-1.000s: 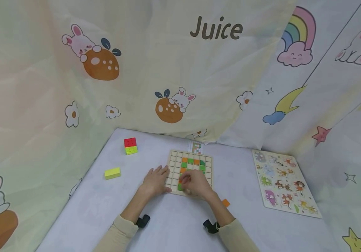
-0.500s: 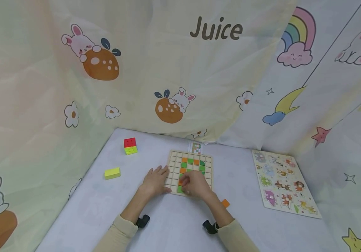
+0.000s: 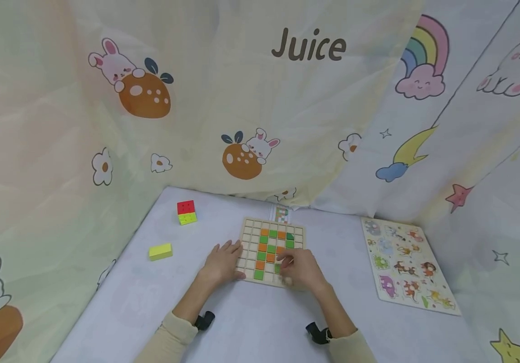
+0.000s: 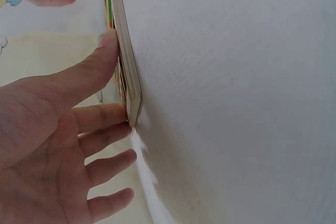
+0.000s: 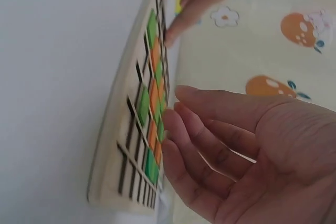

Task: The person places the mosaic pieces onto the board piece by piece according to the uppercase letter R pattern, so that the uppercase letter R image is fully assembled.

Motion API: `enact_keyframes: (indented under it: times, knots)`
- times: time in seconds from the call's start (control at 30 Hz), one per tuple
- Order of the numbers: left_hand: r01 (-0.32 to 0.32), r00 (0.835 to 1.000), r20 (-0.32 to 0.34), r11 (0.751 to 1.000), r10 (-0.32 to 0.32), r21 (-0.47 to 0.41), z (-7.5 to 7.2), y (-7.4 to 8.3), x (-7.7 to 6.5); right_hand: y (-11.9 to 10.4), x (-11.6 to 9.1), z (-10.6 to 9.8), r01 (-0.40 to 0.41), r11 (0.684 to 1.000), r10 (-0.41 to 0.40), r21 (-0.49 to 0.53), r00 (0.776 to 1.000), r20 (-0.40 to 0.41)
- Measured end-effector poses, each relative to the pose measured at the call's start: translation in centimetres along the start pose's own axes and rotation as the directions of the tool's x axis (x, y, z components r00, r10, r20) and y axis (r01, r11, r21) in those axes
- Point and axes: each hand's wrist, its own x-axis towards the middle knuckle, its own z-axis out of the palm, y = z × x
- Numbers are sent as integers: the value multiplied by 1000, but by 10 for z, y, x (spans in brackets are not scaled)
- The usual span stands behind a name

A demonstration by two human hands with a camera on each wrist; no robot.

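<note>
A wooden grid board lies on the table, with several orange and green square tiles set in its cells. My left hand rests at its left side, fingers spread along the edge; in the left wrist view the thumb touches the board's side. Over the board's right part hovers my right hand, fingers loosely bent beside an orange tile. Seen from the right wrist, its thumb and fingertips stand apart with nothing between them. The hand hides some cells at the lower right.
Behind the board lies a small printed pattern card. A red and yellow cube and a yellow block are on the left. An animal puzzle board lies on the right, and printed curtains hang around the table.
My right hand has moved right, uncovering green and orange tiles in the board's middle. The loose orange tile near the right forearm no longer shows. The left hand stays in place.
</note>
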Motion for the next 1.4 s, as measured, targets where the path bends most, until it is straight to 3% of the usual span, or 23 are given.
enact_keyframes:
  times: [0.33,0.57,0.77,1.4]
  knots:
    - [10,1000,4,1000,-10,-17,-1,2,-2,25,-27,-41,-174,985,174,-17,985,-6]
    - [11,1000,-5,1000,-11,-22,-4,3,-3,43,-44,-52,-263,959,267,-106,963,33]
    - [4,1000,-3,1000,-4,-7,-4,2,-3,53,-54,-51,-278,954,287,-114,956,66]
    - [-1,1000,-8,1000,1,8,-4,4,-3,55,-55,-48,-292,945,297,-149,955,12]
